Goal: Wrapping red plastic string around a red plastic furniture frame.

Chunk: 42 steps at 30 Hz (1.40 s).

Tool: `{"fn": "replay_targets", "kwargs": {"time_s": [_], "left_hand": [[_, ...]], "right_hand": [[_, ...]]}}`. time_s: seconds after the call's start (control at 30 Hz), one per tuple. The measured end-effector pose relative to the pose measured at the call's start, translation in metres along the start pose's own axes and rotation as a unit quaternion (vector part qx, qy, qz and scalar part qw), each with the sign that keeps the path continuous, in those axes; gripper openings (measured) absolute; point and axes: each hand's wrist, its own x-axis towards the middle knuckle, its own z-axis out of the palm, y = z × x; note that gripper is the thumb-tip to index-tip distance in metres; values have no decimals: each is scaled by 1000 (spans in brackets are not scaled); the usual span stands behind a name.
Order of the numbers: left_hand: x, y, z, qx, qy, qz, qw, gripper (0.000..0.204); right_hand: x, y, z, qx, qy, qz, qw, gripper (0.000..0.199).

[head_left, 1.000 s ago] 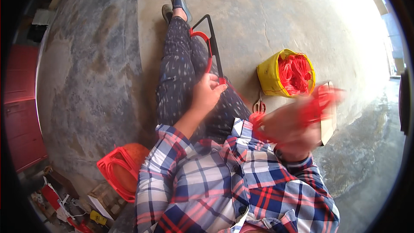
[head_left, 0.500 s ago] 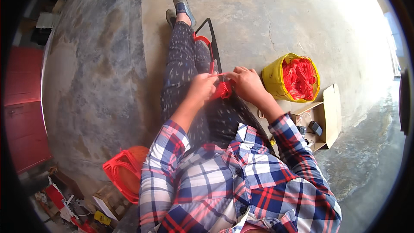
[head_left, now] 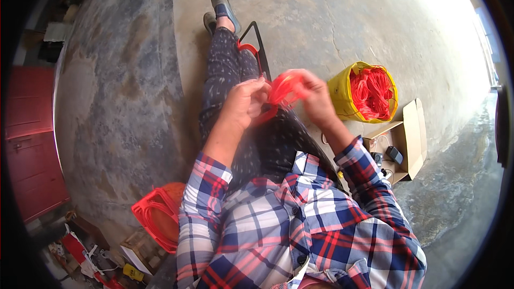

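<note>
Above my lap, my right hand [head_left: 317, 98] is closed around a loose bundle of thin red plastic strands [head_left: 285, 88], smeared by motion. Close on its left, my left hand [head_left: 246, 101] has its fingers curled and pinched at a red strand; its fingertips are partly blurred. A black metal frame [head_left: 262, 48] rests along my legs, passing under the hands. Around its far end loops a red band [head_left: 248, 47], and more red woven material [head_left: 265, 116] shows below the bundle, partly hidden by my hands.
Right of my hands stands a yellow bucket-like bag [head_left: 339, 92] full of red strands. Nearer is an open cardboard box [head_left: 415, 139] holding small dark devices. At lower left are red plastic frames [head_left: 155, 211], a wooden box [head_left: 140, 249] and clutter. Red metal doors [head_left: 32, 144] line the far left.
A strand was stretched taut between both hands; now a gathered red bundle shows at my right hand, raised slightly. The left hand has shifted slightly left and its grip has loosened a little.
</note>
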Motion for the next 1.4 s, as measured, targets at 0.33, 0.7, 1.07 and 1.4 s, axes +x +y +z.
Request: {"fn": "replay_targets", "kwargs": {"time_s": [0.33,0.7,1.07,1.4], "left_hand": [[23,-29,-10,-8,65,-105,992,27],[-32,-41,32,436,66,356,824,21],[-28,-5,-4,15,-26,343,939,17],[23,-38,-1,666,202,324,640,7]], "right_hand": [[-85,-87,-75,254,26,195,947,33],[-76,-13,-70,363,-10,242,900,38],[-12,-2,-23,229,-111,253,934,44],[12,18,13,-218,-180,190,940,28]]}}
